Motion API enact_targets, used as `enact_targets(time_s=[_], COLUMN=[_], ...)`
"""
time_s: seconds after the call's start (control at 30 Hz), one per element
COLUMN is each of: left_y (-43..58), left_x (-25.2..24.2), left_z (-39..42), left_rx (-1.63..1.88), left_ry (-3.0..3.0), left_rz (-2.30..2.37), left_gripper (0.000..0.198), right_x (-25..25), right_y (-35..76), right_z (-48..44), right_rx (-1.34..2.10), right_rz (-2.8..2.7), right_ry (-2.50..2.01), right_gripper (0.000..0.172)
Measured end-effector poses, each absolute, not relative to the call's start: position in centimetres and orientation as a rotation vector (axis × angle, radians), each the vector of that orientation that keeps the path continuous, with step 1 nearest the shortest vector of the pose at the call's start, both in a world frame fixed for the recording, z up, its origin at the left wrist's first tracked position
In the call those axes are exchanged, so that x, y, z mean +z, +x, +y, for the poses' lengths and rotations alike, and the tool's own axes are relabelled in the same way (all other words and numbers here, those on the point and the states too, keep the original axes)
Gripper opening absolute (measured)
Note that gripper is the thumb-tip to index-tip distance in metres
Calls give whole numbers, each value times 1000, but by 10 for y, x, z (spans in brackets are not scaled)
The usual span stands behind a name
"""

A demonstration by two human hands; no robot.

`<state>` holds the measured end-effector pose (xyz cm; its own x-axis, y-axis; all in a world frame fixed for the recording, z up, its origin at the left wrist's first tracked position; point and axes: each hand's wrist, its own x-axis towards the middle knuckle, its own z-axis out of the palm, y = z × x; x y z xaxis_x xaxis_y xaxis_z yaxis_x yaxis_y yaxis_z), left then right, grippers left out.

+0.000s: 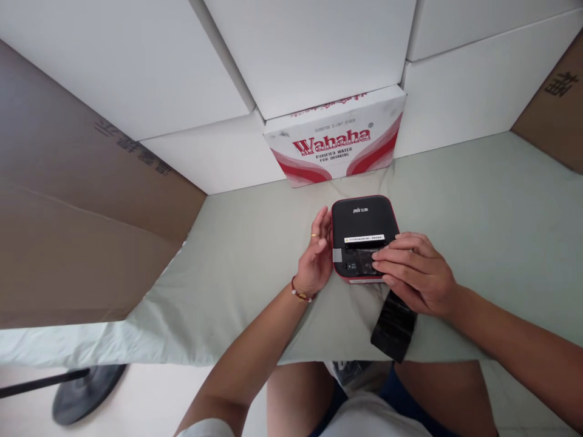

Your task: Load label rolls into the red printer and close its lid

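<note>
A compact label printer point(364, 220), black on top with a red rim, sits on the green cloth in front of me. Along its left side lies my left hand point(316, 258), fingers stretched out against the edge and thumb apart. My right hand point(419, 273) is over the printer's front right corner, its fingers pressed together on a dark glossy film by the slot. From under that hand a black plastic strip point(394, 328) hangs toward the table's front edge. The right thumb's grip is partly hidden. A white label point(364, 238) runs along the slot.
Behind the printer a white and red Wahaha water carton point(337, 142) leans against stacked white boxes point(314, 54). Brown cardboard stands at left point(82, 206) and right point(553, 103). The green cloth point(237, 267) ends just before my legs. A black round stand base point(86, 394) is on the floor.
</note>
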<state>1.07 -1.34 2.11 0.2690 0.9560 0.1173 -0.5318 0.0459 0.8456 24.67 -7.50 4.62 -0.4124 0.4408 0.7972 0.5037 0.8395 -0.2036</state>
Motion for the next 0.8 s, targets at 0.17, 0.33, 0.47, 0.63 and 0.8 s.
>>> enact_targets(time_s=[0.17,0.33,0.47,0.63,0.8], left_y=[17,15,12,5,6], left_x=[28,28,22,16,15], left_z=[-5,1,0,-6,-10], left_rx=[1212,1230,1247,1140,1120], left_ry=[930,973,1020,1030,1095], left_rz=[641,667,646,546,567], left_gripper=[67,70,67,90,103], right_x=[46,47,47,50,55], right_y=[245,243,241,241,242], right_z=[-74,-79,-85,-91,-94], right_rx=[-83,-111,-196,-307,-281], right_rz=[-2049,-2061,-2046,-2008,-2012], right_ry=[-707,-732,-804,-845,-861], right_gripper=[26,25,26,23,25])
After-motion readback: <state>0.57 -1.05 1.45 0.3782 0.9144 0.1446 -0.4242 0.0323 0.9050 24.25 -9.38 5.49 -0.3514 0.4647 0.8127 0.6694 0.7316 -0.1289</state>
